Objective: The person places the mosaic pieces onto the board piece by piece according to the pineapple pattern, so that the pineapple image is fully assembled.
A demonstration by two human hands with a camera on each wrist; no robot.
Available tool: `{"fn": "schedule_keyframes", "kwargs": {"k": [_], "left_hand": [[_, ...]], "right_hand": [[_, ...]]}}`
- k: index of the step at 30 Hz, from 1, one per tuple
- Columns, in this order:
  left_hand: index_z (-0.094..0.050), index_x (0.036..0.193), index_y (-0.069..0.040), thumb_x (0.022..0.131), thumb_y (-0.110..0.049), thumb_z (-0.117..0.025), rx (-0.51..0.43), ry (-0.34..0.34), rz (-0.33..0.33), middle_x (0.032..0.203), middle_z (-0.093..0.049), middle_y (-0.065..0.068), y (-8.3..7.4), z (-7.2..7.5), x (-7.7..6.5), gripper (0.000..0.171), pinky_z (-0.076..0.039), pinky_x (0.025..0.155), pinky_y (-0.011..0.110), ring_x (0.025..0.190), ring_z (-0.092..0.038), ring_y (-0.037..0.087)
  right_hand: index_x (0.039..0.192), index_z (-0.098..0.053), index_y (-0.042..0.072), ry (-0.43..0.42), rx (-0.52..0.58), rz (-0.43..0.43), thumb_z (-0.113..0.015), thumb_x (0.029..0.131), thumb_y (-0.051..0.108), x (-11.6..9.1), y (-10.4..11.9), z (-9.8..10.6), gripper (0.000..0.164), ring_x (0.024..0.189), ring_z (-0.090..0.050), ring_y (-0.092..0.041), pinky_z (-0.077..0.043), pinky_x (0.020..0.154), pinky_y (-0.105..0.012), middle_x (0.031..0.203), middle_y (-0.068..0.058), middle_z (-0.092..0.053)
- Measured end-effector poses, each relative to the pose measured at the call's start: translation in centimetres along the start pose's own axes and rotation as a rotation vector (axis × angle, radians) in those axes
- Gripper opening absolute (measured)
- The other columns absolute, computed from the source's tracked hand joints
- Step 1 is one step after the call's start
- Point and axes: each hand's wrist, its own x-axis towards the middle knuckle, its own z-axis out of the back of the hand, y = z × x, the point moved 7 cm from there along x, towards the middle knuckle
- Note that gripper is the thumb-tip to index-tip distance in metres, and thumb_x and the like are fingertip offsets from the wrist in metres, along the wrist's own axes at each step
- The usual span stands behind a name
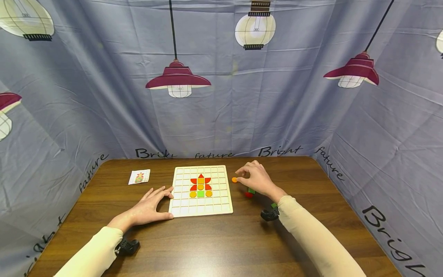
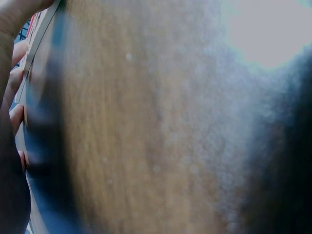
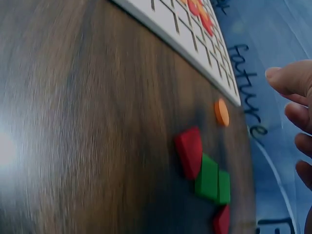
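Note:
A square white grid board [image 1: 183, 204] lies on the table with a pattern of red, orange and green pieces in its middle. My left hand [image 1: 150, 207] rests at the board's left edge, fingers spread, thumb by the near left corner. Just off the board's right side lies an orange disc [image 1: 234, 179]. Over the table beside it hovers my right hand [image 1: 257, 179], thumb and forefinger bent towards each other with nothing between them. The right wrist view has the orange disc [image 3: 222, 112] flat on the table, apart from the fingers.
Under the right hand lie loose red pieces [image 3: 189, 151] and green blocks [image 3: 207, 178], partly hidden in the head view. A small pattern card [image 1: 139, 177] sits left of the board. Behind the wooden table [image 1: 200, 246] hangs a blue printed curtain [image 1: 214, 123].

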Motion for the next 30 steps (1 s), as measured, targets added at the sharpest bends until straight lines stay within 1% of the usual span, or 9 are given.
{"fn": "schedule_keyframes", "kwargs": {"k": [3,6,9,12,15,22,30], "left_hand": [[-0.057,0.124,-0.021,0.084,-0.059,-0.077,0.001,-0.002,-0.002,0.160,-0.042,0.009,0.0,0.0,0.0,0.059,-0.009,0.120,0.065,0.148,-0.031,0.041],[-0.057,0.124,-0.021,0.084,-0.059,-0.077,0.002,-0.001,-0.001,0.160,-0.042,0.009,0.0,0.0,-0.1,0.059,-0.008,0.120,0.065,0.149,-0.031,0.041],[-0.057,0.125,-0.021,0.084,-0.059,-0.077,0.002,0.001,0.003,0.160,-0.041,0.009,0.0,0.0,-0.1,0.059,-0.008,0.121,0.065,0.149,-0.031,0.041],[-0.057,0.125,-0.020,0.084,-0.058,-0.077,-0.005,0.003,0.004,0.160,-0.041,0.009,0.0,0.0,-0.1,0.059,-0.008,0.121,0.065,0.149,-0.030,0.041],[-0.057,0.125,-0.021,0.085,-0.058,-0.077,-0.006,0.006,0.006,0.161,-0.041,0.009,0.0,0.0,-0.1,0.059,-0.008,0.120,0.065,0.149,-0.030,0.041],[-0.056,0.125,-0.021,0.085,-0.058,-0.077,-0.010,0.012,0.008,0.161,-0.040,0.009,0.1,0.0,0.0,0.059,-0.006,0.121,0.065,0.150,-0.029,0.041],[-0.056,0.126,-0.020,0.085,-0.057,-0.077,-0.015,0.011,0.010,0.161,-0.040,0.009,0.0,0.1,-0.1,0.059,-0.006,0.121,0.064,0.150,-0.029,0.040]], "right_hand": [[0.108,-0.080,0.017,-0.006,-0.015,-0.015,-0.084,0.087,0.027,-0.3,-0.9,0.3,0.024,0.089,-0.046,-0.017,-0.036,0.082,-0.038,0.088,0.010,-0.061],[0.109,-0.080,0.019,0.014,-0.034,-0.044,-0.084,0.086,0.029,-0.5,-1.8,0.0,0.026,0.093,-0.047,-0.017,-0.037,0.084,-0.039,0.092,0.009,-0.064],[0.113,-0.079,0.023,0.054,-0.055,-0.079,-0.083,0.086,0.036,-0.5,-2.6,-0.7,0.030,0.099,-0.047,-0.018,-0.037,0.086,-0.040,0.100,0.008,-0.065],[0.116,-0.079,0.027,0.084,-0.047,-0.109,-0.083,0.085,0.042,-0.3,-3.3,-1.6,0.035,0.105,-0.047,-0.021,-0.037,0.089,-0.041,0.110,0.006,-0.066],[0.117,-0.078,0.029,0.096,-0.030,-0.132,-0.083,0.084,0.045,0.0,-3.6,-2.3,0.037,0.110,-0.048,-0.023,-0.037,0.092,-0.043,0.115,0.005,-0.067],[0.117,-0.078,0.028,0.105,-0.010,-0.163,-0.083,0.084,0.045,0.4,-4.0,-3.4,0.038,0.111,-0.049,-0.024,-0.038,0.094,-0.046,0.117,0.002,-0.067],[0.113,-0.079,0.029,0.095,-0.002,-0.151,-0.082,0.086,0.044,0.7,-4.1,-4.0,0.031,0.110,-0.050,-0.023,-0.038,0.095,-0.047,0.115,0.003,-0.067]]}}
